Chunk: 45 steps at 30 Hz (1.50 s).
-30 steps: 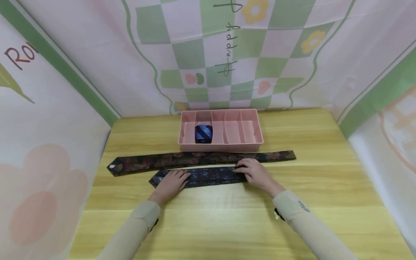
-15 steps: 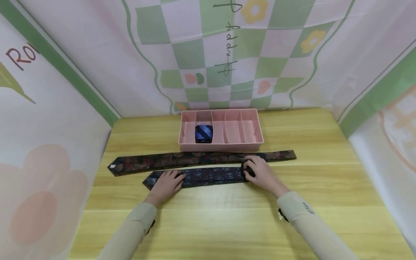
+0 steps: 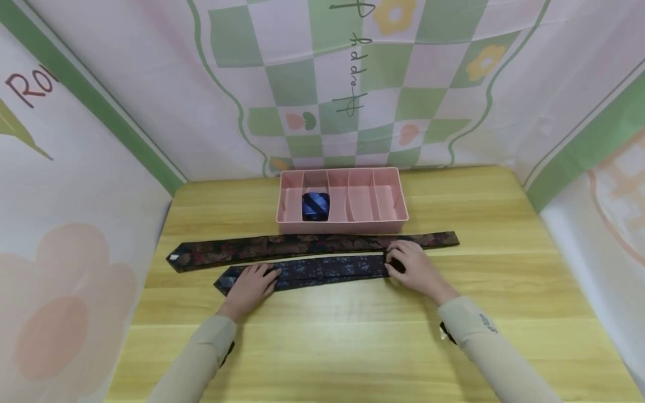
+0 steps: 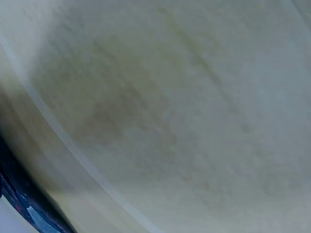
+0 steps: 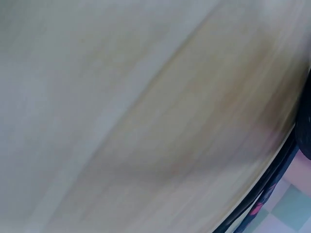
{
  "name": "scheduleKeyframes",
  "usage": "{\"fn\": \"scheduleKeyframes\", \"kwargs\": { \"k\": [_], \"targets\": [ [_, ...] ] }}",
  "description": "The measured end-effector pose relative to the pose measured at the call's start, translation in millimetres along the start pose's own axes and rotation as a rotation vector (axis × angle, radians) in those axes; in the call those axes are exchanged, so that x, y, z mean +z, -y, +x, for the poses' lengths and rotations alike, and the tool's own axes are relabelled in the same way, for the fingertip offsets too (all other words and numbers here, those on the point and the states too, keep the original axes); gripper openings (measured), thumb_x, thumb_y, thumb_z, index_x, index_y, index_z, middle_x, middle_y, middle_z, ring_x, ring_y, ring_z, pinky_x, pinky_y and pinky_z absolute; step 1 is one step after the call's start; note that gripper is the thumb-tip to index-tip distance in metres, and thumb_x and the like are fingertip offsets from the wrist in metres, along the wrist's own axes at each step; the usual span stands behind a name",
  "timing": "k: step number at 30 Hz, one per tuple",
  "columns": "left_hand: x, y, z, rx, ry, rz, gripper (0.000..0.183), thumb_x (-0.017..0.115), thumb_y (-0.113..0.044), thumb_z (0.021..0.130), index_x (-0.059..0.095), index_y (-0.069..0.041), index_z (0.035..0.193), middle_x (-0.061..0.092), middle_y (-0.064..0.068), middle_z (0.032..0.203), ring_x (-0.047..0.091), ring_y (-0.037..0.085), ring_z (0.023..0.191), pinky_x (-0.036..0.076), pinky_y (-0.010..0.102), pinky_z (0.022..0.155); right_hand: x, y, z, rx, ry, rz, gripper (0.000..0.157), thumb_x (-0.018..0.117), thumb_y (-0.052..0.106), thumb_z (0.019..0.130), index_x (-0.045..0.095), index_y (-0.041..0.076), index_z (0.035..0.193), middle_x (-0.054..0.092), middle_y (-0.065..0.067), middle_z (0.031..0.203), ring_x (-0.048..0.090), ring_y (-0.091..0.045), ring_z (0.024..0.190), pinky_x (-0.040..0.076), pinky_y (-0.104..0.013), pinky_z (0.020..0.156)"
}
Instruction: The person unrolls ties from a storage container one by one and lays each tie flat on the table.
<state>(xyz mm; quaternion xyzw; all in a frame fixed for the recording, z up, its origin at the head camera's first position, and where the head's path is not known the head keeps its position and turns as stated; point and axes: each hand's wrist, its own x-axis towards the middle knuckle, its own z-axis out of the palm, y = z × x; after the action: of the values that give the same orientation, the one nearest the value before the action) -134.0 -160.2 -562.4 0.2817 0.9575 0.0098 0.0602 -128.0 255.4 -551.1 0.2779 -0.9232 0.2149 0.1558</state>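
While the left hand (image 3: 249, 286) rests, fingers extended, on the blue-patterned necktie (image 3: 330, 269), the right hand (image 3: 416, 268) grips its end, fingers curled.

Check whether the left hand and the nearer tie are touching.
Touching: the head view shows the left hand resting on the nearer tie, its fingers lying across the dark patterned fabric.

"What's laid out?"

"A long, dark navy fabric necktie with pale-blue floral figures (image 3: 327, 268), stretched flat on the desk (image 3: 342, 347)."

"And its pose?"

"The pointed tip faces roughly nine o'clock; the body slants slightly up toward three, where the end is gathered in the right hand (image 3: 418, 270)."
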Motion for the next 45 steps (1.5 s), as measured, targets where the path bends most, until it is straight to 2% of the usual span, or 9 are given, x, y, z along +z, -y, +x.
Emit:
{"fn": "scheduleKeyframes", "kwargs": {
  "k": [5, 9, 12, 20, 25, 29, 37, 42, 45],
  "targets": [
    [0.7, 4.1, -2.6, 0.007, -0.017, 0.006, 0.035, 0.051, -0.033, 0.097, 0.058, -0.023, 0.13, 0.057, 0.007, 0.127, 0.053, 0.029, 0.12, 0.043, 0.049, 0.103, -3.5, -7.3, -6.6, 0.074, -0.019, -0.025, 0.023, 0.076, 0.015, 0.072, 0.055, 0.009, 0.079, 0.062, -0.014, 0.094, 0.058, -0.032, 0.09, 0.046, -0.051, 0.087],
    [3.2, 6.6, -4.5, 0.009, -0.028, 0.023, 0.035, 0.051, -0.033, 0.097, 0.057, -0.023, 0.13, 0.058, 0.006, 0.127, 0.053, 0.029, 0.119, 0.044, 0.049, 0.102, -8.2, -12.0, -12.0, 0.088, -0.02, -0.025, 0.015, 0.067, 0.006, 0.076, 0.065, 0.005, 0.09, 0.063, -0.016, 0.098, 0.058, -0.034, 0.095, 0.045, -0.053, 0.09],
    [3.8, 7.9, -6.7, 0.003, -0.039, 0.016, 0.035, 0.051, -0.032, 0.097, 0.057, -0.022, 0.13, 0.058, 0.007, 0.128, 0.053, 0.029, 0.12, 0.044, 0.049, 0.103, -13.1, -13.5, -14.8, 0.085, 0.007, -0.019, 0.024, 0.059, -0.001, 0.077, 0.07, 0.007, 0.097, 0.064, -0.017, 0.106, 0.056, -0.036, 0.103, 0.041, -0.056, 0.095],
    [2.8, 12.3, -11.9, -0.005, -0.066, 0.006, 0.034, 0.053, -0.029, 0.097, 0.058, -0.02, 0.129, 0.058, 0.008, 0.127, 0.054, 0.029, 0.118, 0.045, 0.049, 0.102, -21.3, -15.3, -20.5, 0.142, 0.057, 0.001, 0.024, 0.05, -0.005, 0.078, 0.07, 0.007, 0.083, 0.064, -0.016, 0.105, 0.054, -0.037, 0.106, 0.039, -0.056, 0.097],
    [6.5, 17.3, -14.1, 0.002, -0.092, 0.025, 0.033, 0.054, -0.029, 0.096, 0.059, -0.02, 0.127, 0.059, 0.008, 0.125, 0.055, 0.029, 0.117, 0.044, 0.049, 0.102, -23.1, -20.9, -23.1, 0.241, 0.025, 0.015, 0.003, 0.062, 0.007, 0.082, 0.063, 0.006, 0.079, 0.063, -0.018, 0.098, 0.056, -0.037, 0.097, 0.042, -0.054, 0.091],
    [9.3, 22.8, -18.3, -0.025, -0.091, 0.018, 0.036, 0.053, -0.03, 0.096, 0.056, -0.023, 0.131, 0.059, 0.008, 0.126, 0.055, 0.029, 0.117, 0.044, 0.048, 0.103, -24.8, -28.1, -24.2, 0.292, -0.004, 0.024, 0.018, 0.073, 0.012, 0.076, 0.056, 0.006, 0.078, 0.061, -0.016, 0.091, 0.055, -0.036, 0.091, 0.042, -0.052, 0.087],
    [7.7, 32.4, -26.9, -0.06, -0.027, 0.015, 0.046, 0.047, -0.034, 0.099, 0.039, -0.031, 0.144, 0.055, 0.008, 0.132, 0.053, 0.029, 0.121, 0.043, 0.05, 0.103, -34.6, -31.7, -27.2, 0.224, -0.015, 0.04, 0.024, 0.062, -0.006, 0.078, 0.067, -0.001, 0.101, 0.062, -0.022, 0.105, 0.054, -0.04, 0.1, 0.041, -0.057, 0.089],
    [5.8, 33.1, -26.9, -0.054, -0.002, 0.026, 0.046, 0.046, -0.034, 0.099, 0.039, -0.031, 0.145, 0.053, 0.008, 0.134, 0.052, 0.03, 0.123, 0.042, 0.05, 0.104, -38.8, -30.1, -27.0, 0.152, 0.068, -0.002, 0.033, 0.054, -0.014, 0.076, 0.072, 0.003, 0.098, 0.065, -0.019, 0.107, 0.054, -0.039, 0.104, 0.041, -0.058, 0.092],
    [5.5, 33.5, -27.1, -0.061, -0.003, 0.011, 0.046, 0.047, -0.034, 0.099, 0.04, -0.031, 0.144, 0.054, 0.008, 0.134, 0.052, 0.03, 0.122, 0.042, 0.051, 0.104, -39.2, -30.6, -29.4, 0.188, 0.091, -0.01, 0.026, 0.053, -0.011, 0.079, 0.072, 0.003, 0.092, 0.065, -0.02, 0.105, 0.054, -0.039, 0.104, 0.042, -0.056, 0.093]
  ]
}}
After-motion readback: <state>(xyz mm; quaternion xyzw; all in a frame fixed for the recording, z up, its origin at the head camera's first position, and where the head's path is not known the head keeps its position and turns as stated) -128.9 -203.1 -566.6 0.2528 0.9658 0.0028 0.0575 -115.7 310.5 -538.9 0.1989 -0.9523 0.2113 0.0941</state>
